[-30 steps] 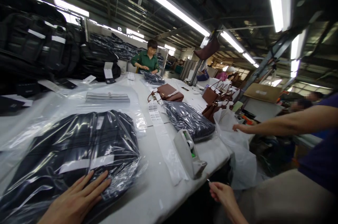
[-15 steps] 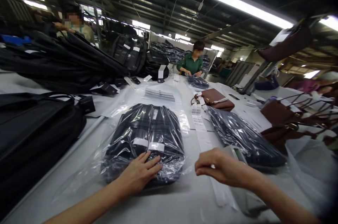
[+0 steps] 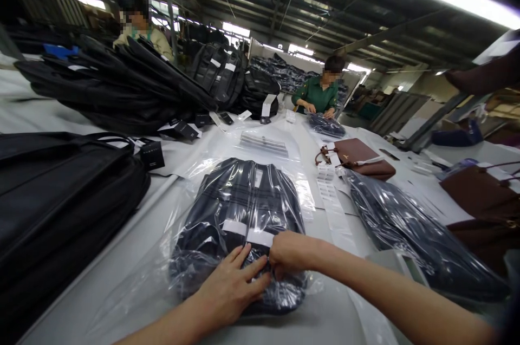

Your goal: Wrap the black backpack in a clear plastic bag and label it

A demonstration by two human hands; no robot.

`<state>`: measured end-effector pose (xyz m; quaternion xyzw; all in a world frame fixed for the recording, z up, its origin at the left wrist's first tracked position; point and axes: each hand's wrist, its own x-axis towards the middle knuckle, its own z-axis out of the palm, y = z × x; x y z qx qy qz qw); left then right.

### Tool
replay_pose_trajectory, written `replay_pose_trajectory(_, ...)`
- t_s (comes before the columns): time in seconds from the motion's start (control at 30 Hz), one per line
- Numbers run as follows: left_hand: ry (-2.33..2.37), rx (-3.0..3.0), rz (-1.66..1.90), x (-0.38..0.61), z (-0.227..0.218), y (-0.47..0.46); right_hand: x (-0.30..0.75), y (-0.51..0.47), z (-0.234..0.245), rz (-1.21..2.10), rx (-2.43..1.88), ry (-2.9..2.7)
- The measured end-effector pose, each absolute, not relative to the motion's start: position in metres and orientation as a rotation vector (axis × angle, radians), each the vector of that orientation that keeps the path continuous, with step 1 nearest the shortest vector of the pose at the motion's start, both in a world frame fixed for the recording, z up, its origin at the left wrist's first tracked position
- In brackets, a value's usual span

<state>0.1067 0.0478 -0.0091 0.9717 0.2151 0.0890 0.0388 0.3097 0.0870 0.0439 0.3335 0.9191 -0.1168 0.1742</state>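
Dark backpack (image 3: 219, 201) lies flat on the white table (image 3: 312, 326), front and centre, inside a clear plastic bag (image 3: 134, 286) whose loose film spreads out toward the lower left. Left hand (image 3: 233, 286) palm down on the bagged backpack, fingers spread, tips just below the white bands (image 3: 260, 237). Right hand (image 3: 290, 252) at the backpack's right side, fingers curled under and pointing down at the film, right beside the left fingertips; cannot tell if it pinches anything, fingertips hidden. Right of the backpack: a label strip (image 3: 326, 189) running toward the person, then a second plastic-wrapped dark item (image 3: 410, 228), with a grey device (image 3: 412, 268) partly behind the right forearm. Beyond the strip, a brown handbag (image 3: 361, 158) on its side; more brown handbags (image 3: 475, 188) at far right. Behind the backpack, a clear film stack (image 3: 264, 143). Left: large black bag (image 3: 60, 199) with a black hang tag (image 3: 152, 155), heap of black bags (image 3: 122, 88) past it. Across the table, person in green (image 3: 319, 93), both hands on another wrapped dark item (image 3: 326, 124); person in a light top (image 3: 160, 44) behind the heap.
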Motion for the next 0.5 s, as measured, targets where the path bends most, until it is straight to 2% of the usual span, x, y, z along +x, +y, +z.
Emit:
replay_pose_trajectory(0.1, 0.665, 2.966, 0.229, 0.107, -0.007, 0.048, 0.320, 0.100, 0.029, -0.457, 1.085, 2.624)
replay_pose_trajectory(0.2, 0.668, 2.941, 0.212, 0.108, -0.005, 0.049, 0.339, 0.113, 0.025, -0.718, 1.277, 2.653)
replay_pose_trajectory(0.37, 0.669, 2.943, 0.184, 0.108, -0.006, 0.052, 0.358, 0.098, 0.041, -1.012, 2.061, 2.635)
replay_pose_trajectory(0.43, 0.666, 2.943, 0.168, 0.109, -0.006, 0.052, 0.346, 0.077, 0.042, -1.517, 2.275, 2.487)
replay_pose_trajectory(0.5, 0.664, 2.932, 0.139, 0.109, -0.004, 0.053, 0.323, 0.056, 0.035, -2.359, 2.267, 2.104)
